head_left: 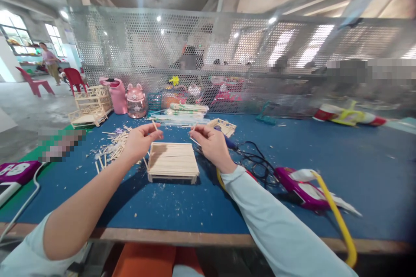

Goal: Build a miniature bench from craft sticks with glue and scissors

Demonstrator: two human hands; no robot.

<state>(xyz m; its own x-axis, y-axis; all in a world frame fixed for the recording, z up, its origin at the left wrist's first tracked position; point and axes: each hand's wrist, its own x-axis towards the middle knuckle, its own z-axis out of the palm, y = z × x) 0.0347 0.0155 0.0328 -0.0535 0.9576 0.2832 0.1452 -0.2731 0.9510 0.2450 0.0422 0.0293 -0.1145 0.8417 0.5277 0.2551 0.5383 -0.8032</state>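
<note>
Between and just below my hands, a small slatted wooden stick frame (173, 160) rests on the blue table. My left hand (143, 138) is raised at its back left corner, with thumb and fingers pinching a short wooden stick (155, 126). My right hand (211, 143) is beyond the back right corner, its fingertips closed on a thin stick (195, 141). Loose wooden sticks (113, 147) lie in a pile left of the frame, partly behind my left hand.
A pink bottle (118, 97) and clear cup (136, 103) stand at the back left beside wooden models (89, 108). Bundled sticks (185, 112) lie behind my hands. A purple tool (302, 190), black cable (253, 160) and yellow tube (338, 216) occupy the right.
</note>
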